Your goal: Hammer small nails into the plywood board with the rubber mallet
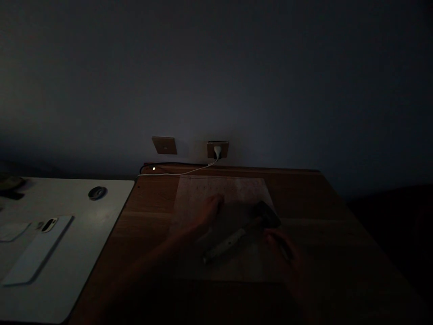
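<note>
The scene is very dim. A hammer with a dark, blocky head and a pale grip lies slantwise on a light sheet on the wooden table. My left hand is above the sheet, left of the hammer head and apart from it. Its fingers look curled, and whatever they may hold is lost in shadow. My right hand is closed just below the hammer head. A thin dark piece with a pale edge shows by its fingers, too dark to name.
To the left stands a white table bearing a roll of tape and a flat white box. A white plug sits in the wall socket, its cable running along the wooden table's back edge. A wall plate is beside it.
</note>
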A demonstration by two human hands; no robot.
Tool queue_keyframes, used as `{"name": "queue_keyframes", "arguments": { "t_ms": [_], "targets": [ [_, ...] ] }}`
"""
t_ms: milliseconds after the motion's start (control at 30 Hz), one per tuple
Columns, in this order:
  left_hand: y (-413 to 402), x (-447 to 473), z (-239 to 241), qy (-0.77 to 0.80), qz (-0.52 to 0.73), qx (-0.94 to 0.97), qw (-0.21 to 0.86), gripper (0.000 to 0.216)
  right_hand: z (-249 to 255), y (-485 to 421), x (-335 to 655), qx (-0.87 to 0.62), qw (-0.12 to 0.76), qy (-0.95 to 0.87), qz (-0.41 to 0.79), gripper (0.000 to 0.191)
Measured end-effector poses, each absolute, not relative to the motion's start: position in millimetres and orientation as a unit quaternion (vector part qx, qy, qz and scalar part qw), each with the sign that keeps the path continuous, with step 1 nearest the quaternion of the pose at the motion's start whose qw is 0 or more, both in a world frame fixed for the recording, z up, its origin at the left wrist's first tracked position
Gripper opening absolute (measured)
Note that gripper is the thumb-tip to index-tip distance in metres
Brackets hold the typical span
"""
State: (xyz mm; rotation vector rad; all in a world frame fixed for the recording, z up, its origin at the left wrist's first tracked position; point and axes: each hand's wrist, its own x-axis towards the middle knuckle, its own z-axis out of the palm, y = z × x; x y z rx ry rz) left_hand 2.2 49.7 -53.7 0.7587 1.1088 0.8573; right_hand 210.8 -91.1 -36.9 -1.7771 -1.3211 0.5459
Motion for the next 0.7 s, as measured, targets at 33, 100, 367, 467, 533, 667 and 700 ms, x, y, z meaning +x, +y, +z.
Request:
{"name": "queue_keyframes", "arguments": {
  "t_ms": [33, 100, 367, 467, 533, 667, 700],
  "targets": [
    [47, 2, -54, 0.496, 0.387, 0.362, 0.687, 0.03, -36, -94, 211, -0.712, 0.421, -0.518, 0.218, 0.025],
    [39, 0, -53, 0.488, 0.383, 0.434, 0.653, 0.029, -33, -97, 211, -0.715, 0.429, -0.506, 0.219, 0.025],
    [6, -65, -51, 0.465, 0.304, 0.785, 0.274, 0.026, -64, -100, 232, -0.774, 0.365, -0.487, 0.176, 0.048],
    [-8, -114, -64, 0.559, 0.276, 0.768, 0.149, 0.028, -84, -103, 251, -0.798, 0.289, -0.52, 0.098, 0.059],
    [-21, -143, -74, 0.618, 0.251, 0.733, 0.131, 0.033, -95, -106, 260, -0.804, 0.253, -0.531, 0.082, 0.062],
    [-50, -166, -79, 0.654, 0.257, 0.682, 0.202, 0.039, -106, -109, 264, -0.824, 0.242, -0.499, 0.119, 0.064],
    [-57, -165, -76, 0.654, 0.262, 0.673, 0.227, 0.041, -107, -109, 264, -0.827, 0.247, -0.489, 0.126, 0.065]
  ]
}}
